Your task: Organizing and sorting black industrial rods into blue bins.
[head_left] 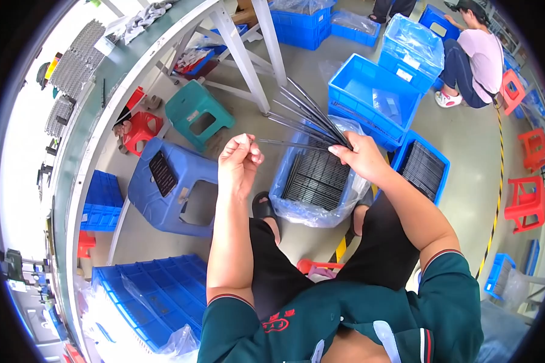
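Note:
My right hand [364, 158] is closed round one end of a bundle of thin dark strips [313, 114], which fan out toward the upper left. My left hand [241, 162] is closed in a pinch at the far tip of a strip that stands apart from the fan [290, 144]. Below the strips, between my feet, a plastic-lined blue crate [277, 192] holds rows of dark slatted pieces [318, 179]. Another blue crate [444, 179] with similar dark pieces stands to its right.
A blue stool [140, 192] with a dark flat object [162, 173] on it stands at left, near a green stool [201, 107] and workbench [89, 130]. An open blue crate [339, 91] lies ahead. A person [479, 57] crouches far right, near red stools [525, 202]. Blue crates [157, 290] sit lower left.

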A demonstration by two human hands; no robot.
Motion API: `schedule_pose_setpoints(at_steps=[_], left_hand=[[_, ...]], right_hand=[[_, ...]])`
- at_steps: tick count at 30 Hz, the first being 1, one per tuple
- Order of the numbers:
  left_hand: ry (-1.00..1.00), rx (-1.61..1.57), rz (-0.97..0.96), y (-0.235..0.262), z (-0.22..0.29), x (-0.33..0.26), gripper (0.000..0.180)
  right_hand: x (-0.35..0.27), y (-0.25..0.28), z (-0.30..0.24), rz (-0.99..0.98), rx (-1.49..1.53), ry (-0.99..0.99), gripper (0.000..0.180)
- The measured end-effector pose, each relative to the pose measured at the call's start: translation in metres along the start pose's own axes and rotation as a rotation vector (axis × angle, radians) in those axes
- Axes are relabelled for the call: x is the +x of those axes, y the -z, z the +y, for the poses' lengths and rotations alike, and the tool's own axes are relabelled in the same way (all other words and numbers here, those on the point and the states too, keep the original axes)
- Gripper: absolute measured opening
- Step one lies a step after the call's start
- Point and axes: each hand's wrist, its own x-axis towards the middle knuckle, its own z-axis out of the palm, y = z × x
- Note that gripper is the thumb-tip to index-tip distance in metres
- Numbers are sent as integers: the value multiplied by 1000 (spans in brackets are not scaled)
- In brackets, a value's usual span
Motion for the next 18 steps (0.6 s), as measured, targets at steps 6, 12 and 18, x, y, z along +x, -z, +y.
schedule_pose_setpoints(at_steps=[6, 12, 18], left_hand=[[122, -151, -115, -1, -3, -2, 12], [235, -156, -214, -6, -17, 7, 28], [254, -294, -333, 0, -8, -4, 19]], right_hand=[[1, 0, -2, 43, -122, 62, 32], [0, 12, 18, 151, -396, 289, 42], [-3, 0, 9, 132, -260, 316, 32]])
